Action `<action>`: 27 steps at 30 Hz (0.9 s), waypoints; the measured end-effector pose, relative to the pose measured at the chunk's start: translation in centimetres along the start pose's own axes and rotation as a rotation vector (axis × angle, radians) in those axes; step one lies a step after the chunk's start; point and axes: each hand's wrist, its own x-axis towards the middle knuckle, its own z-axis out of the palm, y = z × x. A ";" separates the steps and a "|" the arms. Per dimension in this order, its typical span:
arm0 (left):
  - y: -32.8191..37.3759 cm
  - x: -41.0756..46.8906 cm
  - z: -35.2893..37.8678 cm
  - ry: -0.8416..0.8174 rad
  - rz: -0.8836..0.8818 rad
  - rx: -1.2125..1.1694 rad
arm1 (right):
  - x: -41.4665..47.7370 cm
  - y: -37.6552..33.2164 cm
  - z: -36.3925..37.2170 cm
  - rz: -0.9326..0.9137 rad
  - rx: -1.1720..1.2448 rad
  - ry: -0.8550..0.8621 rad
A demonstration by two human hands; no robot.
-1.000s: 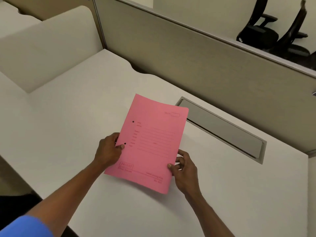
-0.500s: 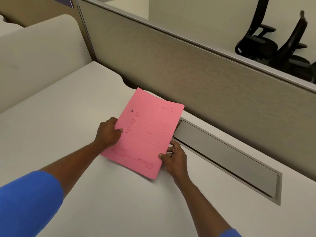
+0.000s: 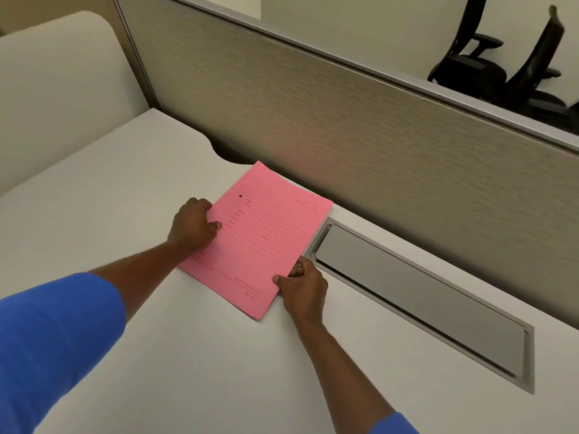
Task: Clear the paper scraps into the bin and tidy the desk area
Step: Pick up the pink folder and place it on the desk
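A pink paper file folder [image 3: 263, 236] with printed lines lies on the white desk [image 3: 109, 214], close to the partition wall. My left hand [image 3: 194, 225] grips its left edge, thumb on top of the cover. At the folder's lower right edge my right hand [image 3: 302, 289] pinches it, fingers partly under the folder. No paper scraps or bin are in view.
A grey metal cable-tray lid [image 3: 416, 296] is set into the desk right of the folder. A beige fabric partition [image 3: 344, 120] runs along the back. A cream divider [image 3: 56, 89] stands at left. Black office chairs [image 3: 495, 61] sit beyond the partition.
Both hands have carried the pink folder away from me toward the partition and lowered it onto the desk beside the cable-tray lid.
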 end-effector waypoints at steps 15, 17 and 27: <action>1.1 0.7 1.2 0.050 -0.048 0.048 | -0.5 -1.2 1.6 -0.001 -0.200 0.122; 1.3 0.8 1.3 0.050 -0.044 0.055 | -0.4 -1.2 1.5 -0.001 -0.195 0.126; 1.5 1.5 2.0 0.056 -0.052 0.100 | 0.1 -1.0 2.0 -0.004 -0.248 0.133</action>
